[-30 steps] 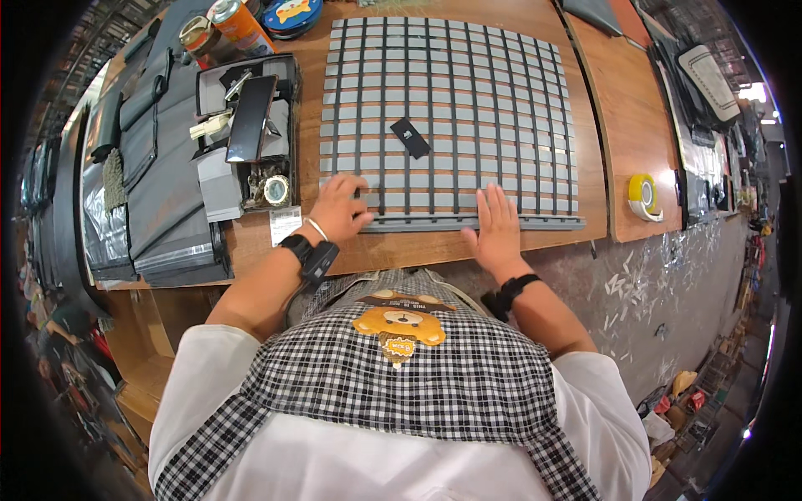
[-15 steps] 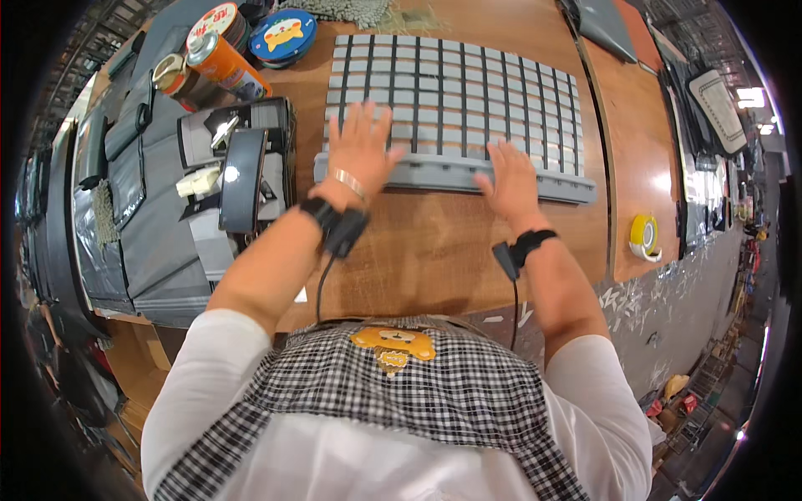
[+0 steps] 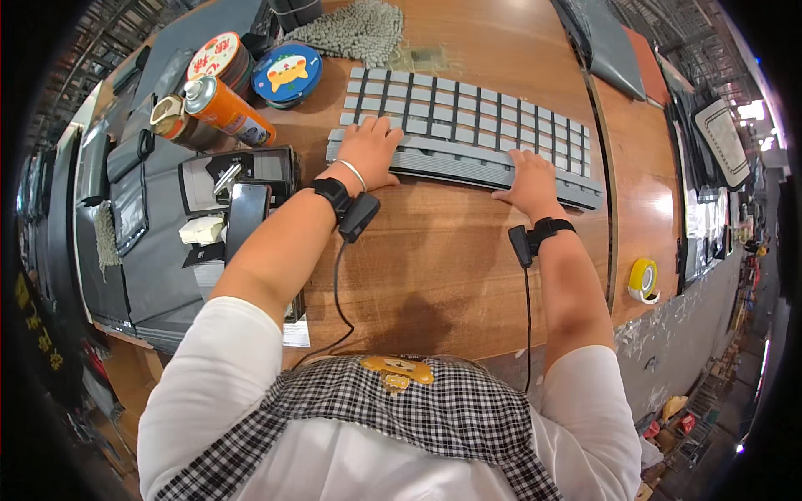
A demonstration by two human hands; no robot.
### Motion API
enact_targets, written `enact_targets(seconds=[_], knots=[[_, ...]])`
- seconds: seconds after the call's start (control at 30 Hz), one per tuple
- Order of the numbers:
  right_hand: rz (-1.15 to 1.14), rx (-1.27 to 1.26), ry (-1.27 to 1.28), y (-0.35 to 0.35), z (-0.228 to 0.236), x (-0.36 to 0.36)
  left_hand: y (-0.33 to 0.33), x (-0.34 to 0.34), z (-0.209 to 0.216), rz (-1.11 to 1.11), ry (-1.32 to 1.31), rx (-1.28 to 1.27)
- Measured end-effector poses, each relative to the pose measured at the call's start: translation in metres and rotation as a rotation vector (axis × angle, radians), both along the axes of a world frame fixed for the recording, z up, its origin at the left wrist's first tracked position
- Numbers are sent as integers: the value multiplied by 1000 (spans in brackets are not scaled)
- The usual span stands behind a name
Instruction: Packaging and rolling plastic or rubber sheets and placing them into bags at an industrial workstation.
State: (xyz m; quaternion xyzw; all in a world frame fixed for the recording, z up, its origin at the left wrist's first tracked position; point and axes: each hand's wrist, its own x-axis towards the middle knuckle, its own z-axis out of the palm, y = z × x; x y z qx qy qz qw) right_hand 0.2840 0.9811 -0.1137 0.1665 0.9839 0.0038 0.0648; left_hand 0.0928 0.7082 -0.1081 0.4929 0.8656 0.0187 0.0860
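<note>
A grey slatted mat [image 3: 468, 114] with black straps running across its slats lies on the wooden table, in front of me. Its near edge is folded over into a thick bundle of stacked slats [image 3: 455, 159]. My left hand [image 3: 368, 154] grips the left part of that bundle, fingers over the top and thumb at the near side. Toward the bundle's right part, my right hand [image 3: 531, 181] holds it the same way, thumb pointing inward. Black straps with small boxes and cables sit on both wrists. The undersides of the bundle are hidden.
On the left stand an orange spray can [image 3: 227, 110], a brown tape roll [image 3: 173, 122] and stacked round tins [image 3: 286, 75]. Nearer lie a phone [image 3: 248, 219] and grey fabric pieces. A fuzzy grey cloth [image 3: 355, 32] lies behind. Yellow tape [image 3: 642, 278] rests right, past a table seam.
Both hands have closed onto the near edge from a flatter, spread pose. The folded bundle is thicker, and the flat part of the mat is shorter front to back.
</note>
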Motion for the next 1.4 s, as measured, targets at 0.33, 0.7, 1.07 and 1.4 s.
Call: enact_targets(seconds=[0.33,0.7,1.07,1.4], knots=[[132,-145,-113,-113,36,223,-109,180,0,-336,-430,-118],[262,-312,-3,-134,39,254,-193,273,1,-95,-198,17],[232,-32,58,-184,25,223,-221,244,285,-459,430,1125],[151,-87,10,-190,25,222,-283,315,350,-980,971,1705]])
